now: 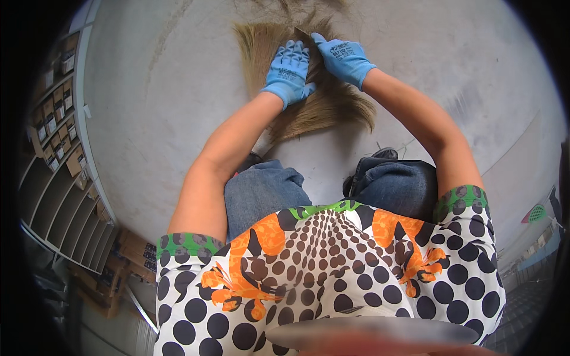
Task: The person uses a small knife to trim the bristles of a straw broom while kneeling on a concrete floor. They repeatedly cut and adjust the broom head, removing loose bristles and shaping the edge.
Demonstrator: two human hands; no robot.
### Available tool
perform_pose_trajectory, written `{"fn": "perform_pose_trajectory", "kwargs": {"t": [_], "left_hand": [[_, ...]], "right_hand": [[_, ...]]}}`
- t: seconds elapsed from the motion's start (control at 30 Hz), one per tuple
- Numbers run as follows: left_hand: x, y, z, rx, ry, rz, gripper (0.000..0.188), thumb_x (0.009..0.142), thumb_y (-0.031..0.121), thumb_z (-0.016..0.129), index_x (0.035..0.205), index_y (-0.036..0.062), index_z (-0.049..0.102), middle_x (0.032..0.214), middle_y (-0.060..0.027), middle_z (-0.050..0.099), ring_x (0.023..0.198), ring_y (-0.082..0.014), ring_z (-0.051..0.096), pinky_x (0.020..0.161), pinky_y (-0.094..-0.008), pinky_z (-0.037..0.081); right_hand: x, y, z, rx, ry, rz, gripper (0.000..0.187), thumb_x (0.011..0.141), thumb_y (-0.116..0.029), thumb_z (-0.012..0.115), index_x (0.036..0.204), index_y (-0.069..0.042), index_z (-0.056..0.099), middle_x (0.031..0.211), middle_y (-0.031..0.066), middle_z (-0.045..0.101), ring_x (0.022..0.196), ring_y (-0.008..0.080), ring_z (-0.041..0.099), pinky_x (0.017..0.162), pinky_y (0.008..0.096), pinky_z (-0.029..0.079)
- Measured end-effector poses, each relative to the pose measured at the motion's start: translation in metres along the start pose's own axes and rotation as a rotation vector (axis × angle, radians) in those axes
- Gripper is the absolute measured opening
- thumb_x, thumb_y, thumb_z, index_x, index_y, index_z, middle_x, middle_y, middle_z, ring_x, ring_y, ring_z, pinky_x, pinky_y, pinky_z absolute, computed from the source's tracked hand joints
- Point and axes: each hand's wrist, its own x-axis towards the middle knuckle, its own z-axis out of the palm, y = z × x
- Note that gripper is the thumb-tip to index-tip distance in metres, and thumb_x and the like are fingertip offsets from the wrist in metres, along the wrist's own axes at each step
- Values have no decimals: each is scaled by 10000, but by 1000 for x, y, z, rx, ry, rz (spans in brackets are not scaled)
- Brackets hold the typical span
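Observation:
Bundles of long straw-coloured and darker brown fibres (332,113) lie on the pale floor in front of my knees. My left hand (289,70), in a light blue glove, presses flat on the fibres with its fingers stretched out and thumb apart. Just to its right, my right hand (341,56), gloved alike, is curled at the far part of the bundle, its thumb or finger pointing left. Beside its fingertips a thin dark pointed strip (301,32) shows; I cannot make out what it is. The right palm and most of its fingertips are hidden.
Loose fibres (285,5) are scattered on the floor (178,101) beyond the bundle. At the left stands a shelf (65,202) with several cardboard boxes (56,113). A green and pink mesh thing (535,213) is at the far right. My bent knees (264,193) flank the near side.

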Motion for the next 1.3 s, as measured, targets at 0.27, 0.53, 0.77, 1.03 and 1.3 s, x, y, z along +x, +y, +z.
{"fn": "perform_pose_trajectory", "kwargs": {"t": [0.27, 0.53, 0.77, 1.03, 1.3], "left_hand": [[-8, -2, 1, 22, -17, -10, 1029, 930, 648, 580, 1638, -28, 263, 1719, -264, 201, 1608, -420, 155, 1313, -523, 104], [-11, -3, 1, -16, 2, 3, 1055, 924, 650, 599, 1648, -25, 231, 1730, -253, 180, 1616, -412, 136, 1316, -511, 76], [-6, -4, 7, -10, -3, 7, 1038, 929, 661, 573, 1653, -5, 241, 1730, -241, 194, 1614, -400, 157, 1316, -503, 100], [-1, -3, 3, 9, -61, -19, 1043, 927, 667, 567, 1653, -7, 239, 1733, -240, 184, 1615, -409, 143, 1317, -498, 95], [5, 3, -13, 28, -79, -26, 1042, 916, 651, 609, 1647, -4, 259, 1730, -222, 215, 1616, -386, 164, 1316, -499, 97]], "right_hand": [[0, -15, 3, 6, 12, 10, 564, 987, -122, 508, 1542, -79, 421, 1074, 200, 760, 970, 385, 755, 790, 551, 579], [-28, -11, 5, -25, -83, 21, 536, 1005, -122, 485, 1533, -56, 427, 1040, 203, 768, 939, 382, 763, 780, 534, 573], [-63, 6, 26, -44, -121, 19, 645, 941, -117, 553, 1566, -52, 406, 987, 224, 745, 881, 383, 743, 740, 517, 581], [-68, 11, 7, 10, -119, 29, 642, 951, -119, 542, 1577, -74, 407, 1071, 200, 753, 925, 375, 746, 781, 514, 582], [0, -7, -2, 7, -62, 51, 597, 978, -107, 501, 1568, -76, 419, 1095, 208, 757, 969, 372, 754, 791, 521, 586]]}}
